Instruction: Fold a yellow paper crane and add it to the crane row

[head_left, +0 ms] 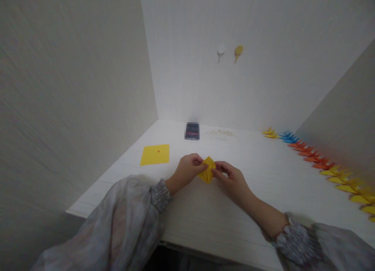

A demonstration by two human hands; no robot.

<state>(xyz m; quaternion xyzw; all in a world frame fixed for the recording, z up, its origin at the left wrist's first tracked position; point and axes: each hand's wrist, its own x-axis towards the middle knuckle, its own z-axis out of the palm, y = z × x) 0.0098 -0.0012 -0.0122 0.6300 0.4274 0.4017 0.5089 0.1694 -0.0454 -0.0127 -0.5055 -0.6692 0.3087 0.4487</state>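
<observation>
Near the table's middle, just above the white table: pinching a partly folded yellow paper piece between both hands; left hand closing thumb and fingers on its left edge; right hand gripping its right edge, fingers curled in tight; holding the piece slightly raised, or perhaps resting on the surface, hard to tell which. Judging by the compact, pointed shape: several folds already made, yet not matching the winged figures nearby, so further folding seemingly remaining. Lying flat to the left, well apart: one unfolded yellow square sheet, untouched. Lining the right edge: a row of finished paper figures in yellow, blue and orange. Sitting further back near the wall: a small dark box, blurred.
</observation>
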